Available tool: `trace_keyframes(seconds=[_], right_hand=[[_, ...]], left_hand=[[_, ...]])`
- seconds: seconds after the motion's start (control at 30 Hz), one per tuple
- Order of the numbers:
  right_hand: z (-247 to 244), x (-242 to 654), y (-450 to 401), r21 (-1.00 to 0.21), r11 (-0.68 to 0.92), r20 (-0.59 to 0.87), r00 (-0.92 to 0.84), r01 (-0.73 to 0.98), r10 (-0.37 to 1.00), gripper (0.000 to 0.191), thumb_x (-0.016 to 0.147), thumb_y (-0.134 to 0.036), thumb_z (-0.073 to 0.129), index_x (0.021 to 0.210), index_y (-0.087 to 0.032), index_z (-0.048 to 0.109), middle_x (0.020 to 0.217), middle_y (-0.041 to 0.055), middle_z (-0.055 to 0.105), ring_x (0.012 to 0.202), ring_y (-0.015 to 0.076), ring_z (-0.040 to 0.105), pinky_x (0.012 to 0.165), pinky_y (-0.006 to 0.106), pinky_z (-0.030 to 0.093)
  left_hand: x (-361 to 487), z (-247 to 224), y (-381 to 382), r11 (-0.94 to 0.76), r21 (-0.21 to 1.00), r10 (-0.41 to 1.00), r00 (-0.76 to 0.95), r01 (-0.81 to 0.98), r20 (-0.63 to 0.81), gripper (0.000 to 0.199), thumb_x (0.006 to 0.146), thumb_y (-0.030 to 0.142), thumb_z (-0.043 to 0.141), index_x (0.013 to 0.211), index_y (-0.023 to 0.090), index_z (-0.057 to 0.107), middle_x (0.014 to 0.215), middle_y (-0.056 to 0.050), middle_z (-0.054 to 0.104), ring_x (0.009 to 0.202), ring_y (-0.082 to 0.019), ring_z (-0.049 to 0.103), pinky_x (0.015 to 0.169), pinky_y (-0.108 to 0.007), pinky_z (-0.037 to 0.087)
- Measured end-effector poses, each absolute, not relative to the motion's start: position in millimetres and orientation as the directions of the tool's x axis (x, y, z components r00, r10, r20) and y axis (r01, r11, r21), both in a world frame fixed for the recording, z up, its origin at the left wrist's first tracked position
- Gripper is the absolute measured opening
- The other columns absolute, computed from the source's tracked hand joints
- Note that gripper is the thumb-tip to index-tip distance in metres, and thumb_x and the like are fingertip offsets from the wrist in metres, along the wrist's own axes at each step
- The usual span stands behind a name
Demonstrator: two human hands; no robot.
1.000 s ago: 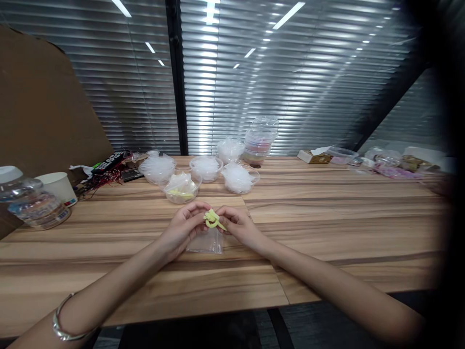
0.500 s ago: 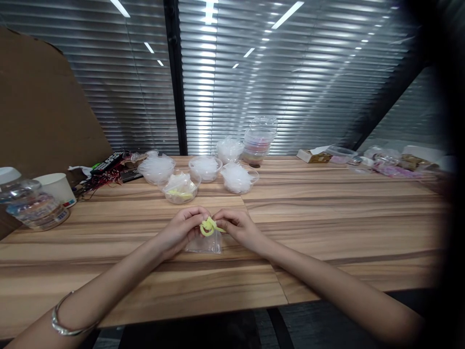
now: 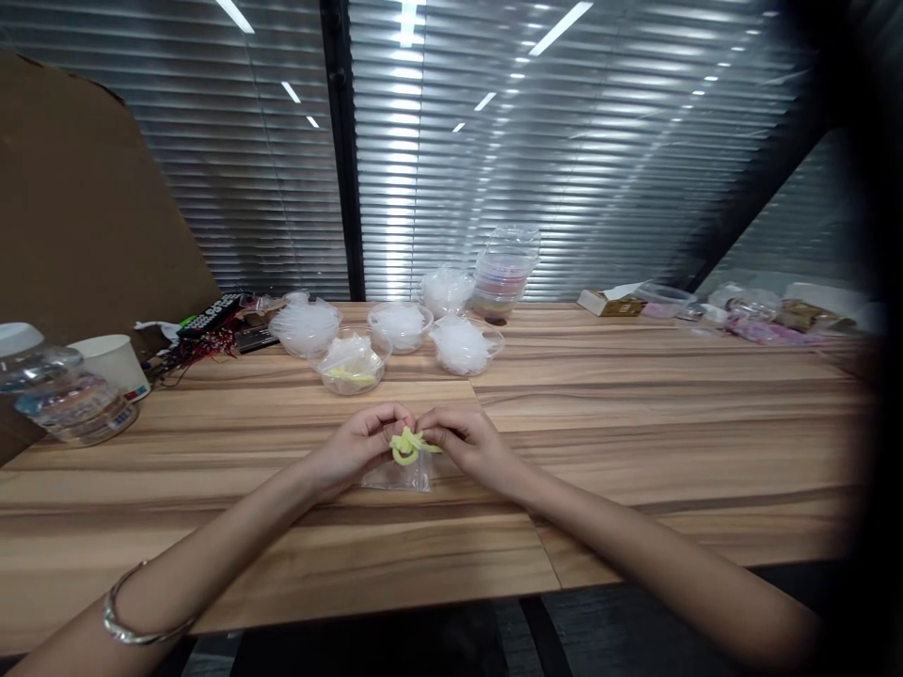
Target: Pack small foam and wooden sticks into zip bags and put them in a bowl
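Observation:
Between my two hands is a looped, fuzzy yellow piece, held up over the front half of the wooden table. My left hand pinches it from the left, fingers closed. From the right, my right hand grips the same piece between thumb and fingers, and a short yellow end sticks out beneath that thumb. A clear plastic bag lies just below, partly covered by my left hand and the yellow piece. Whether a finger touches the bag, I cannot tell.
Behind my hands stands a clear bowl with yellow pieces, near several bowls of white bags. A clear jar and white tub are left; a small box lies back right.
The yellow piece has shifted slightly and its loop hangs a little lower. Both hands stay closed on it, with only small finger movements.

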State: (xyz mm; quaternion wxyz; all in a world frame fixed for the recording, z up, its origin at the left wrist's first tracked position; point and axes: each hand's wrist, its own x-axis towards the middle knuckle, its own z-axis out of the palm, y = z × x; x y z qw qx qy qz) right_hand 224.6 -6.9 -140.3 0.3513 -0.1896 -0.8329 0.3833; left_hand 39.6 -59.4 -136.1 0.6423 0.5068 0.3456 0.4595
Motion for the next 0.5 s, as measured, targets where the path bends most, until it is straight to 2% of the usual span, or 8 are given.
trace_keyframes(seconds=[0.23,0.37,0.43,0.5], right_hand=[[-138.2,225.5,-4.5,-0.756,0.65,0.418,-0.708,0.078,0.57,0.021,0.09,-0.02,0.046,0.091,-0.02,0.067,0.083,0.0022,0.067,0.074,0.0143,0.06,0.067,0.025,0.045],[-136.4,230.0,-3.4,-0.682,0.729,0.496,-0.697,0.056,0.518,0.024,0.088,-0.013,0.046,0.098,-0.021,0.066,0.092,0.0033,0.068,0.083,0.0155,0.062,0.074,0.026,0.046],[-136.6,230.8,-4.5,-0.636,0.77,0.539,-0.681,0.055,0.495,0.024,0.087,-0.012,0.047,0.097,-0.021,0.067,0.09,0.0035,0.068,0.082,0.0152,0.062,0.074,0.026,0.046],[-137.1,229.5,-7.0,-0.64,0.767,0.546,-0.675,0.047,0.496,0.023,0.087,-0.012,0.047,0.096,-0.021,0.066,0.088,0.0029,0.068,0.079,0.0142,0.061,0.072,0.025,0.045]], left_hand=[[40.4,-138.8,-57.8,-0.015,0.975,0.947,0.311,-0.22,0.085,0.023,0.083,0.036,0.058,0.077,0.015,0.05,0.07,0.002,0.047,0.063,-0.009,0.043,0.057,-0.017,0.035],[42.9,-137.2,-59.2,-0.021,0.975,0.962,0.261,-0.222,0.08,0.022,0.082,0.035,0.06,0.081,0.015,0.053,0.068,0.002,0.048,0.059,-0.008,0.042,0.054,-0.016,0.034],[45.2,-136.4,-60.5,0.008,0.967,0.961,0.271,-0.253,0.063,0.021,0.082,0.035,0.06,0.084,0.016,0.053,0.067,0.002,0.049,0.057,-0.007,0.042,0.052,-0.015,0.034],[46.8,-136.6,-60.9,0.027,0.96,0.953,0.297,-0.279,0.06,0.019,0.082,0.033,0.061,0.088,0.018,0.051,0.064,0.003,0.05,0.053,-0.006,0.042,0.049,-0.015,0.034]])
